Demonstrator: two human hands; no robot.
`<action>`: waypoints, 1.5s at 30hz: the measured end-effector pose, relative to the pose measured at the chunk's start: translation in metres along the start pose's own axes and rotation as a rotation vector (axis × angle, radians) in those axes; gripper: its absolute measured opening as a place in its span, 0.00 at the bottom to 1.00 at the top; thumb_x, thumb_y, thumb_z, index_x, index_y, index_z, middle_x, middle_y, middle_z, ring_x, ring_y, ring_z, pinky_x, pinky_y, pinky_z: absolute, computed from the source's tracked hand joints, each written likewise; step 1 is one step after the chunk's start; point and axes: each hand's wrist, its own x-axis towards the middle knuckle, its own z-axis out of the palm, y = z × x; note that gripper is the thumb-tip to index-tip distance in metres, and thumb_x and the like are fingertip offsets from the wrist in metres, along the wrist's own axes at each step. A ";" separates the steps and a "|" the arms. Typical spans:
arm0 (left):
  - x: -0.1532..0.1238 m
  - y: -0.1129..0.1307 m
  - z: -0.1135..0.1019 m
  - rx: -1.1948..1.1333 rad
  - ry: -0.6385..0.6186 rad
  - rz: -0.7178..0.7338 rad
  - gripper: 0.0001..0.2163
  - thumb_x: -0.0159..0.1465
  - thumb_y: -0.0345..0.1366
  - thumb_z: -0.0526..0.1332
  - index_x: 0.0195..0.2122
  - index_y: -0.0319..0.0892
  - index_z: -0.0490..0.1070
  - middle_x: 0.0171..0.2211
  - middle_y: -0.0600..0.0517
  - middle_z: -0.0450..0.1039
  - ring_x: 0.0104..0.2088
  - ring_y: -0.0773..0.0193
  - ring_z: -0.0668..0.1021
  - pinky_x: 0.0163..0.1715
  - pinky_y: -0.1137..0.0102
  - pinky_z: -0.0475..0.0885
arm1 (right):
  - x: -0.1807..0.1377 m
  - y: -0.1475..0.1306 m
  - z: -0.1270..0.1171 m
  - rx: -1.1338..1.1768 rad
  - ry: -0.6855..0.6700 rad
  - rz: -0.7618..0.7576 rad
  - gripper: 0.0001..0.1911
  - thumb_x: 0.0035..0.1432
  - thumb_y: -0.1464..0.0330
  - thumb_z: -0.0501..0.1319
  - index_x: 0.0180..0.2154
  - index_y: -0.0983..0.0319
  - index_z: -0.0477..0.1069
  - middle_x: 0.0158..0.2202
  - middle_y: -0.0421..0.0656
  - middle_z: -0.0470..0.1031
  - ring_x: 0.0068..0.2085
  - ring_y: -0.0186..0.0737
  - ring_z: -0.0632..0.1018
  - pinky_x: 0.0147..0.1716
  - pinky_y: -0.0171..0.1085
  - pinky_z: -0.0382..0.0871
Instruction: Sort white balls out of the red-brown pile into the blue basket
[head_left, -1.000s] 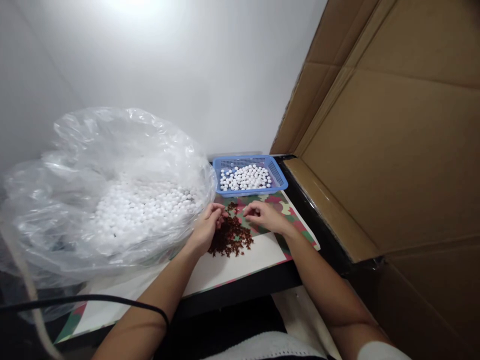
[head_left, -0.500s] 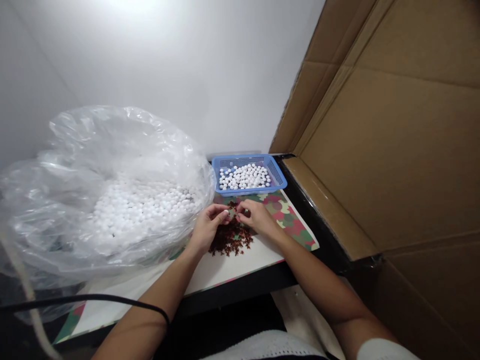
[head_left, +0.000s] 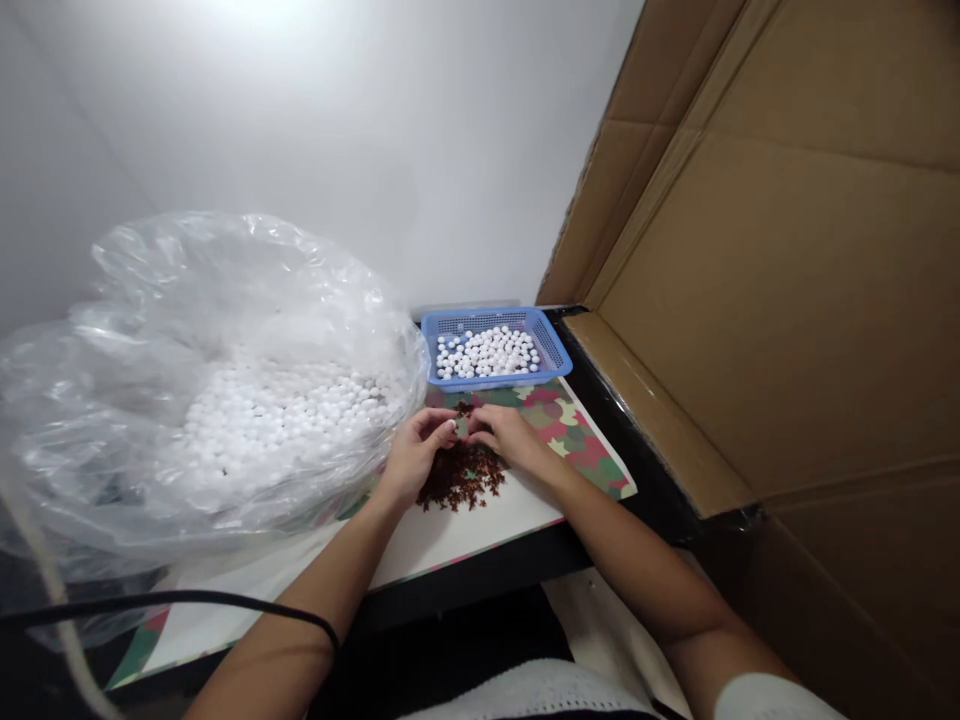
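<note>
My left hand (head_left: 417,445) is closed in a pinch, with a small white ball (head_left: 452,425) showing at its thumb and fingertips. Facing it, my right hand (head_left: 508,436) has its thumb and fingers drawn together close to the ball; whatever they hold is too small to make out. Both hands hover over a heap of small reddish-brown, star-like pieces (head_left: 461,485). Just behind them stands a blue perforated basket (head_left: 559,362) containing many white balls (head_left: 495,352).
A large clear plastic bag (head_left: 247,240) full of white balls (head_left: 277,420) spreads over the left side. Under the work lies a camouflage-patterned sheet (head_left: 592,455) with a white part. Cardboard (head_left: 825,300) rises at the right. A black cable (head_left: 187,597) crosses my left forearm.
My right hand's fingers have shifted slightly left, nearer the left hand's fingertips. The left hand stays almost in place, and the basket and bag look the same.
</note>
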 end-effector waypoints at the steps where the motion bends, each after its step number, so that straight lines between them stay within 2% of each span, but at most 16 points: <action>1: 0.000 0.000 0.000 -0.005 -0.001 -0.006 0.13 0.55 0.42 0.67 0.38 0.40 0.76 0.30 0.51 0.75 0.29 0.66 0.75 0.34 0.70 0.70 | -0.001 -0.001 -0.002 0.017 0.014 0.020 0.03 0.55 0.74 0.64 0.30 0.61 0.72 0.31 0.41 0.72 0.34 0.37 0.73 0.36 0.35 0.63; 4: -0.002 0.002 0.001 -0.040 -0.006 -0.029 0.13 0.55 0.41 0.68 0.39 0.40 0.76 0.30 0.51 0.76 0.31 0.65 0.77 0.37 0.69 0.71 | -0.003 -0.006 -0.009 0.128 0.048 0.084 0.03 0.57 0.70 0.62 0.31 0.61 0.70 0.31 0.40 0.74 0.33 0.36 0.73 0.34 0.35 0.63; 7: -0.003 0.003 0.002 -0.085 -0.012 -0.024 0.13 0.54 0.40 0.68 0.39 0.41 0.74 0.32 0.51 0.77 0.33 0.63 0.78 0.40 0.67 0.72 | -0.004 -0.011 -0.013 0.354 0.068 0.138 0.05 0.57 0.66 0.62 0.32 0.62 0.69 0.29 0.38 0.74 0.30 0.35 0.73 0.32 0.33 0.63; 12: -0.004 0.001 0.002 -0.128 -0.078 -0.035 0.12 0.55 0.39 0.68 0.38 0.41 0.75 0.34 0.49 0.79 0.34 0.61 0.80 0.43 0.64 0.72 | -0.002 -0.016 -0.012 0.628 0.080 0.154 0.10 0.51 0.64 0.68 0.29 0.62 0.70 0.26 0.39 0.75 0.29 0.35 0.74 0.31 0.34 0.66; 16: -0.003 0.000 0.003 -0.156 -0.084 -0.066 0.12 0.55 0.39 0.68 0.40 0.41 0.76 0.32 0.50 0.80 0.33 0.62 0.80 0.42 0.65 0.71 | -0.001 -0.019 -0.012 0.738 0.076 0.186 0.11 0.49 0.62 0.69 0.30 0.63 0.73 0.26 0.40 0.76 0.29 0.36 0.76 0.33 0.36 0.69; 21: -0.004 0.002 0.004 -0.163 -0.093 -0.054 0.14 0.54 0.38 0.69 0.41 0.41 0.75 0.33 0.50 0.80 0.33 0.62 0.80 0.41 0.67 0.71 | -0.001 -0.023 -0.010 0.721 0.079 0.179 0.11 0.52 0.62 0.67 0.30 0.63 0.72 0.27 0.40 0.76 0.29 0.35 0.75 0.34 0.35 0.68; 29: -0.004 0.000 0.004 -0.130 -0.088 -0.009 0.10 0.53 0.38 0.69 0.34 0.39 0.75 0.31 0.49 0.80 0.32 0.63 0.79 0.39 0.68 0.70 | -0.001 -0.019 -0.004 0.685 0.063 0.129 0.10 0.55 0.62 0.65 0.31 0.62 0.71 0.26 0.39 0.73 0.29 0.35 0.73 0.33 0.35 0.65; 36: -0.006 0.002 0.004 -0.099 -0.028 -0.016 0.09 0.52 0.37 0.70 0.31 0.39 0.75 0.29 0.50 0.79 0.30 0.65 0.78 0.36 0.70 0.69 | -0.001 -0.023 0.001 0.620 0.129 0.136 0.10 0.56 0.62 0.65 0.30 0.62 0.71 0.26 0.39 0.73 0.29 0.35 0.73 0.33 0.34 0.65; 45: -0.012 0.010 0.010 0.001 0.063 0.052 0.06 0.51 0.34 0.70 0.27 0.38 0.76 0.27 0.52 0.77 0.30 0.66 0.76 0.35 0.71 0.70 | -0.003 -0.028 0.003 0.499 0.231 0.151 0.12 0.54 0.60 0.66 0.32 0.61 0.70 0.28 0.39 0.73 0.29 0.35 0.73 0.30 0.34 0.66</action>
